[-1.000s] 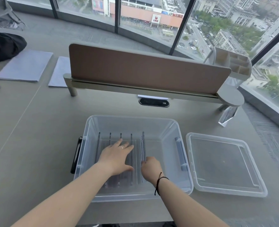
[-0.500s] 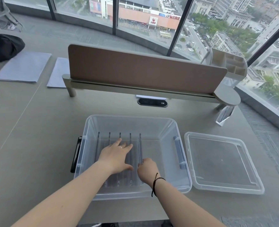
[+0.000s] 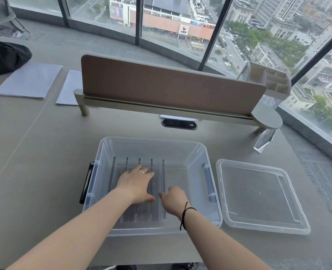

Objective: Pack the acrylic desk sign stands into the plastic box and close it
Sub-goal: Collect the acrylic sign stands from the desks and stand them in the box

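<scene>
Right forearm: reaches in over the near wall of the plastic box (image 3: 198, 147), a dark cord tied round the wrist.
Right hand (image 3: 176, 199): low inside the box at the right end of the row of stands, fingers loosely curled with the thumb pointing left; whether it actually grips anything, I cannot tell from here.
Left hand (image 3: 136, 184): palm down and flat inside the box, fingers spread wide and lying across the stands, gripping nothing; a thin ring shows on one finger.
Acrylic desk sign stands (image 3: 141, 191): clear plates set side by side on the box floor, filling its left and middle part, their thin edges running from the near wall toward the far wall; the two hands cover much of them.
Plastic box: clear, open-topped, on the grey desk (image 3: 34, 162), with a dark handle on its left side and a bluish latch on its right.
Lid (image 3: 258, 195): clear, lying flat on the desk just right of the box, apart from it.
Loose acrylic stand (image 3: 264, 141): standing tilted on the desk, beyond the box to its right, under the round end of the partition base.
Cable port (image 3: 178, 123): dark oval set in the desk just beyond the box.
Partition (image 3: 161, 86): brown panel standing across the desk behind the box.
Organiser tray (image 3: 272, 80): pale, fixed at the partition's right end.
Papers (image 3: 28, 79): two stacks far left of the box, past the partition's left end.
</scene>
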`<state>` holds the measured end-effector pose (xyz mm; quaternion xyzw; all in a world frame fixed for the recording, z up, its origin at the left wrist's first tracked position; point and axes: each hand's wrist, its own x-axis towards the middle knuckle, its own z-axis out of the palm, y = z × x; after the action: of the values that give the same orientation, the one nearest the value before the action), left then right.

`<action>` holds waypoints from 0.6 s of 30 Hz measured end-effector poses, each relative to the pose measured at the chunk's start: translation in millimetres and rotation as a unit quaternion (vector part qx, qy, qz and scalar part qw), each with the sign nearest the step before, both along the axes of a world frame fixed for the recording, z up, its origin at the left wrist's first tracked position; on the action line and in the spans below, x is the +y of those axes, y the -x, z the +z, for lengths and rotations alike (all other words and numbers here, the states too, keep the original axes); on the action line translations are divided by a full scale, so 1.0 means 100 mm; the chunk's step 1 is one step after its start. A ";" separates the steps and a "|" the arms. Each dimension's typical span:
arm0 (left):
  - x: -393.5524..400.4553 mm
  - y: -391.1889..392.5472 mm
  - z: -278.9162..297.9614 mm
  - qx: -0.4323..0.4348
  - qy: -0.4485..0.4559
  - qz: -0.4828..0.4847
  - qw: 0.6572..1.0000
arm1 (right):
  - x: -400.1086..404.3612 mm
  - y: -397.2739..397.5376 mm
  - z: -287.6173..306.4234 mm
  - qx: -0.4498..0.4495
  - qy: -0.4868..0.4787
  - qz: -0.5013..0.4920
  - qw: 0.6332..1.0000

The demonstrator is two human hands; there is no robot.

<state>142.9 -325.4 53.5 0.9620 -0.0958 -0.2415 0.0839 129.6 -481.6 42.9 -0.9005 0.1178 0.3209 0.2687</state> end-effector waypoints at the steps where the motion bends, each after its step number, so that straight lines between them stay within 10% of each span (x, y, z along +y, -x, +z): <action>1: -0.02 -0.01 0.02 -0.004 0.005 0.007 1.000 | -0.05 -0.03 0.03 -0.011 0.001 0.002 1.000; 18: -1.36 -0.87 0.80 -0.113 0.090 0.090 0.985 | -1.54 -0.97 0.53 -0.154 -0.108 -0.058 0.981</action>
<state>229.6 -461.5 133.9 0.9763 -0.0388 -0.1133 0.1804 226.3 -635.9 95.7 -0.8966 0.0920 0.1732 0.3971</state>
